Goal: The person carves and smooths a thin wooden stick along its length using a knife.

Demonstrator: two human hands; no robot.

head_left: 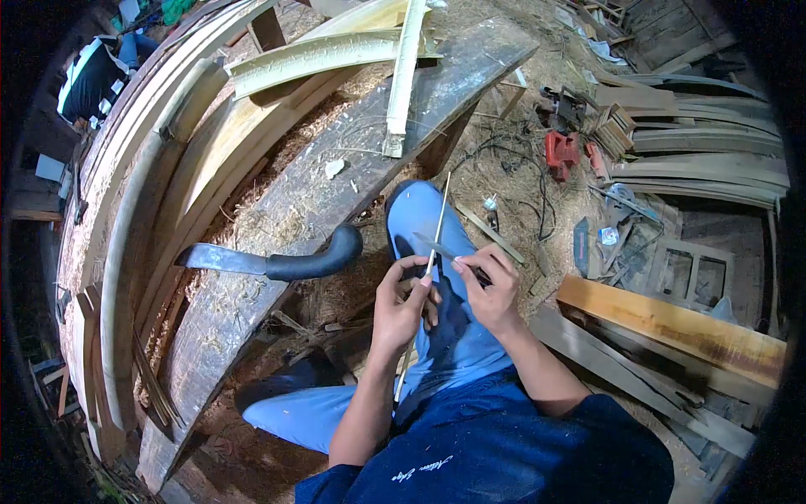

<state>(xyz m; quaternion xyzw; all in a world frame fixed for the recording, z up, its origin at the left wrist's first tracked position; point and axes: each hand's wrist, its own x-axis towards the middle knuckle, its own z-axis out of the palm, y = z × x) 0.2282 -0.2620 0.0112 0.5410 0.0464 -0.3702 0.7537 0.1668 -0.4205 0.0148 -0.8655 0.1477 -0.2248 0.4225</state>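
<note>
My left hand (401, 307) is closed round a thin pale strip (441, 220), which stands up from the fingers and runs down past the wrist over my lap. My right hand (494, 290) holds a small knife (437, 246) by its handle, and the blade lies across the strip just above the left fingers. Left of my hands, a large curved blade (225, 259) with a black handle (315, 262) rests on the worn wooden plank (227, 323).
Long curved boards (214, 160) lie at the left. Pale wood pieces (403, 76) cross the plank's far end. A red tool (561, 153) and cables are on the shavings-covered floor. A thick beam (672, 323) lies at the right. Another person (88, 80) is at the upper left.
</note>
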